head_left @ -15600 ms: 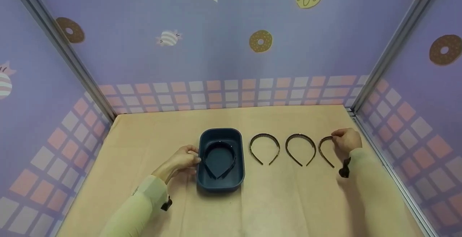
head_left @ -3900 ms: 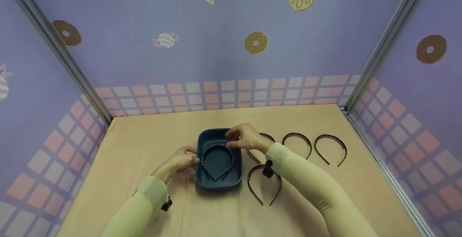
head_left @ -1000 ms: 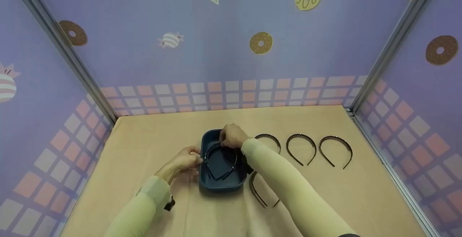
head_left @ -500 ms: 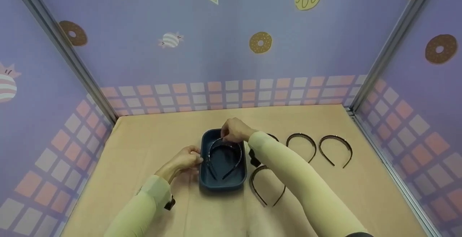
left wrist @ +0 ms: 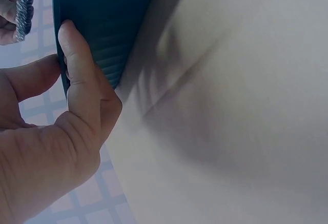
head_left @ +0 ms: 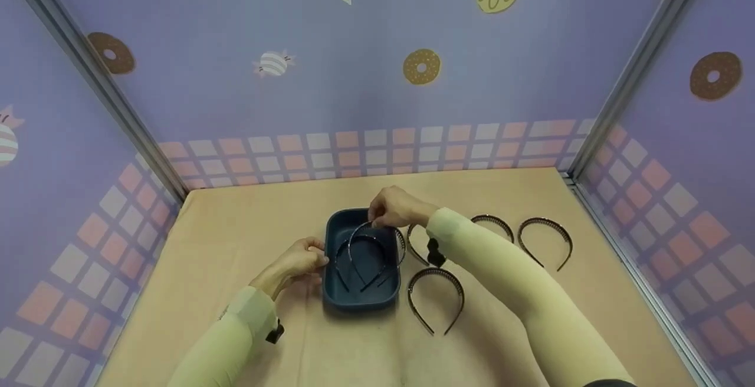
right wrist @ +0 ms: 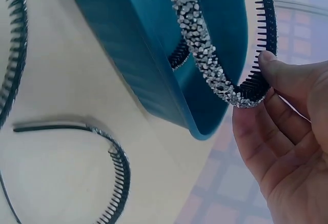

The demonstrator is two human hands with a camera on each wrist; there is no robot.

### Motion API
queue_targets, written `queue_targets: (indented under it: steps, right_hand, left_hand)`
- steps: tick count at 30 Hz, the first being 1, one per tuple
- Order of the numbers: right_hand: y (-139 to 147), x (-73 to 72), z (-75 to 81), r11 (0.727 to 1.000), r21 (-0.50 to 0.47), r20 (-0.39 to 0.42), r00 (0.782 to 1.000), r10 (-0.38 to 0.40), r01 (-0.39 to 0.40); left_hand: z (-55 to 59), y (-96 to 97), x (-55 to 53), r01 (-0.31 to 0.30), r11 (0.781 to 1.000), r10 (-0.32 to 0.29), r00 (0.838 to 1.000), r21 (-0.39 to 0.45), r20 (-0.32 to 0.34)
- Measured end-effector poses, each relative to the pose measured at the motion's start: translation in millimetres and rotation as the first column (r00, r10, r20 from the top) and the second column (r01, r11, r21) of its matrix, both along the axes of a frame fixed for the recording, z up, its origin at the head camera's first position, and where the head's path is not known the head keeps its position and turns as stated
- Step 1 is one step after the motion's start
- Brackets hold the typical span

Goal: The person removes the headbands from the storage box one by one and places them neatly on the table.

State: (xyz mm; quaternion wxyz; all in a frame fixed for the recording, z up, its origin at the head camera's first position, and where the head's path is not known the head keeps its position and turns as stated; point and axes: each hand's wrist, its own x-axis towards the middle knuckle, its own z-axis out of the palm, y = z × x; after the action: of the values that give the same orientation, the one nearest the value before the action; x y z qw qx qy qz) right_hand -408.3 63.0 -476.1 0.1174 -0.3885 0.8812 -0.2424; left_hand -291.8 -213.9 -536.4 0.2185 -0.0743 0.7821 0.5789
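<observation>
My left hand (head_left: pixel 299 259) pinches the left rim of a deep blue tray (head_left: pixel 360 305), thumb on the inside and fingers on the outside in the left wrist view. Between right thumb and fingers, my right hand (head_left: pixel 396 206) pinches the top of a headband (right wrist: pixel 201 49) with black comb teeth and silvery sparkling stones. The held headband hangs tilted over the tray, its ends down towards the inside. Another headband (right wrist: pixel 179 55) lies in the tray, partly hidden behind the held one.
Right of the tray, several similar headbands lie on the cloth: a front one (head_left: pixel 436 271), one partly behind the right wrist (head_left: pixel 414 250), one partly covered by the sleeve (head_left: pixel 492 219) and a far-right one (head_left: pixel 545 221). Patterned walls (head_left: pixel 377 92) enclose the table.
The right hand has taken hold of a headband in the tray and raised it up and rightward, apart from the other. Since the oldest frame, a headband has appeared at the front right.
</observation>
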Motion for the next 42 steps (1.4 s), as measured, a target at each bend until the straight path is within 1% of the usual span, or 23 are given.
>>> queue_targets:
  steps: [5,10,17,25,29,33,36,42]
  right_hand:
    - [10,0.1,5.9,1.0,-0.022,-0.008,1.0,0.017,-0.017]
    - [22,0.7,6.1,0.999,-0.021,-0.017,1.0,0.026,-0.026]
    - [36,3.4,-2.6,0.998,-0.037,-0.007,0.999,0.045,-0.045]
    - [57,7.9,-8.5,0.996,-0.042,-0.003,0.997,0.075,-0.075]
    - [71,11.0,-10.8,0.994,-0.056,0.004,0.996,0.09,-0.089]
    - [85,13.9,-15.8,0.995,-0.071,0.046,0.996,0.071,-0.068]
    - [96,16.2,-20.6,0.997,-0.064,0.055,0.997,0.055,-0.051]
    - [116,23.4,-30.8,0.997,-0.068,0.054,0.997,0.052,-0.048]
  left_hand:
    - [0.4,-0.2,-0.5,-0.005,1.0,0.005,1.0,-0.01,0.003]
    - [-0.2,-0.7,-0.4,-0.004,1.0,0.004,1.0,-0.024,0.0]
    - [-0.5,0.1,0.8,-0.022,1.0,0.022,1.0,-0.014,0.007]
    - [-1.1,2.1,1.0,-0.005,1.0,0.005,1.0,-0.015,-0.012]
    - [-0.4,1.7,0.8,0.003,1.0,-0.003,1.0,-0.016,-0.011]
    - [0.2,1.2,0.8,0.006,1.0,-0.006,1.0,-0.014,-0.016]
    - [0.2,0.9,1.2,0.004,1.0,-0.004,1.0,-0.015,-0.02]
    - [-1.4,0.9,0.7,-0.001,1.0,0.0,1.0,-0.023,-0.021]
